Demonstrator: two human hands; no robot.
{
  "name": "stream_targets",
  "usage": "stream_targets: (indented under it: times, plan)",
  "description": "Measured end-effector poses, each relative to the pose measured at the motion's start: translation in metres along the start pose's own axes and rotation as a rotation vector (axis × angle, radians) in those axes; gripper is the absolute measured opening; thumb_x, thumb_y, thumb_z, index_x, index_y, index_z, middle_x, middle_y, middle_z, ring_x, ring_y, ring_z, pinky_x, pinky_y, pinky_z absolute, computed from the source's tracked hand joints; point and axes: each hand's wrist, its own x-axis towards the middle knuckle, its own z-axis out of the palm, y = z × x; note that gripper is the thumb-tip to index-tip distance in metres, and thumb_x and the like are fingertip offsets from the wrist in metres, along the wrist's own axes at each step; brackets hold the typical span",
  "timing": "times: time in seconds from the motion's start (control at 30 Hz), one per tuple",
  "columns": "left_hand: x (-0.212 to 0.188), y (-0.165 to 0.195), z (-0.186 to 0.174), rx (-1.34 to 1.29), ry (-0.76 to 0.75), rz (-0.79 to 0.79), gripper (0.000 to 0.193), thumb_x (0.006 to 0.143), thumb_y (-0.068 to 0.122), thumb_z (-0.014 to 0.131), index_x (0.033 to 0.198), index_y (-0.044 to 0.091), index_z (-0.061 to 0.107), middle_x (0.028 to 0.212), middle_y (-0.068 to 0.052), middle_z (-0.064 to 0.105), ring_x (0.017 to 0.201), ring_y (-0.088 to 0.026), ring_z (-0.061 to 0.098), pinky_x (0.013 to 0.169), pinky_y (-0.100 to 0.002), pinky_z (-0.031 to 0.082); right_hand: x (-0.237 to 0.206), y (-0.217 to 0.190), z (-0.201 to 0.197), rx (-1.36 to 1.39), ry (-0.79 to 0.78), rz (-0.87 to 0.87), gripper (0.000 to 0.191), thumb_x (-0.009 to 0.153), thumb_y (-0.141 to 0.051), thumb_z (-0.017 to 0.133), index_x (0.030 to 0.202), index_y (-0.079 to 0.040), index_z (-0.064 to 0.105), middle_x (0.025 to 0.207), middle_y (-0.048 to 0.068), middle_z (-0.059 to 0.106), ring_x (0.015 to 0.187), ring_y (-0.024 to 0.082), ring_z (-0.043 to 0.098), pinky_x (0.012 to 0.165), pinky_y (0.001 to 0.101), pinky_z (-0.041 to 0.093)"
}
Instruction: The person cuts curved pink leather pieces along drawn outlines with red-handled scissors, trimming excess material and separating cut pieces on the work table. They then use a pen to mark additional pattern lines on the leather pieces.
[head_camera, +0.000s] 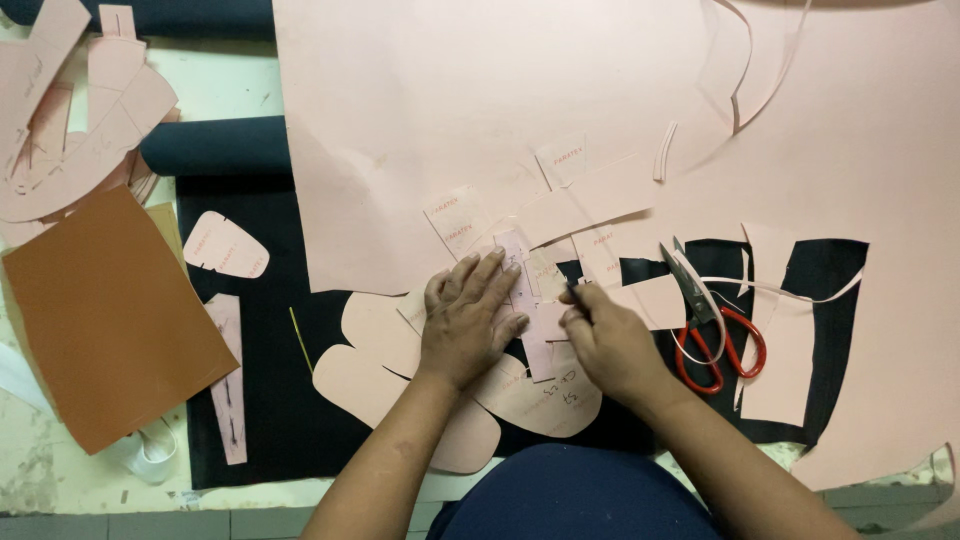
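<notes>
Right hand fingers pinched narrow on a small dark pen-like tool, tip on the pink pattern strip; left hand fingers spread flat, pinning strip over the pink cut pieces. I'd worry that if the left hand eases, the strip slides & the line drifts. Red-handled scissors lie open just beside the right wrist, so the wrist could snag them.

We see a pale worktable, scuffed along its near edge. Across its middle we have black fabric, with a dark roll at its far end. Over the far right corner spreads a big pink sheet, running down the right edge. By the left edge lies a brown sheet; at the far left corner we spot stacked pink cut pieces. White strapping sits near the front edge.
</notes>
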Motion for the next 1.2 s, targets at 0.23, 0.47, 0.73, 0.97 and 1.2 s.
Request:
stream_targets:
  times: [0.23, 0.47, 0.73, 0.97, 1.2]
  plan:
    - [0.003, 0.002, -0.001, 0.055, 0.031, 0.005, 0.071, 0.087, 0.050, 0.071, 0.147, 0.018, 0.051, 0.157, -0.003, 0.041, 0.144, -0.023, 0.035, 0.118, -0.046, 0.020, -0.015, -0.011, 0.032, -0.385, 0.044, -0.212, 0.073, 0.077, -0.039, 0.079, 0.133, -0.002, 0.051, 0.111, 0.023, 0.066, 0.090, 0.041, 0.069, 0.077, 0.0467, 0.057]
    - [0.006, 0.008, -0.011, 0.036, 0.017, -0.028, 0.083, 0.087, 0.050, 0.068, 0.153, 0.007, 0.041, 0.159, -0.008, 0.037, 0.143, -0.022, 0.034, 0.119, -0.044, 0.019, -0.003, -0.017, 0.007, -0.201, 0.055, -0.072, 0.040, 0.086, -0.036, 0.072, 0.113, -0.006, 0.066, 0.098, 0.015, 0.074, 0.089, 0.031, 0.073, 0.081, 0.0433, 0.056]
    - [0.011, 0.017, -0.016, 0.162, 0.018, -0.031, 0.074, 0.093, 0.053, 0.058, 0.151, 0.009, 0.044, 0.159, -0.005, 0.038, 0.143, -0.020, 0.033, 0.119, -0.043, 0.019, 0.030, 0.018, -0.082, -0.316, 0.607, -0.050, 0.046, 0.101, -0.039, 0.065, 0.124, 0.001, 0.059, 0.110, 0.022, 0.068, 0.100, 0.040, 0.066, 0.086, 0.0496, 0.050]
    - [0.011, 0.017, -0.012, 0.212, 0.082, -0.013, 0.072, 0.093, 0.052, 0.055, 0.151, 0.010, 0.044, 0.159, -0.005, 0.037, 0.142, -0.018, 0.033, 0.118, -0.043, 0.020, 0.037, 0.033, -0.070, -0.378, 0.782, -0.227, 0.041, 0.103, -0.033, 0.063, 0.129, -0.002, 0.056, 0.118, 0.021, 0.066, 0.107, 0.042, 0.063, 0.088, 0.0523, 0.049]
    - [0.008, 0.013, 0.000, 0.232, 0.096, -0.030, 0.072, 0.092, 0.052, 0.057, 0.151, 0.013, 0.044, 0.160, -0.005, 0.036, 0.146, -0.021, 0.030, 0.120, -0.042, 0.019, 0.043, 0.044, -0.070, -0.354, 0.750, -0.178, 0.042, 0.102, -0.033, 0.064, 0.129, -0.003, 0.053, 0.116, 0.020, 0.066, 0.104, 0.041, 0.064, 0.088, 0.0531, 0.049]
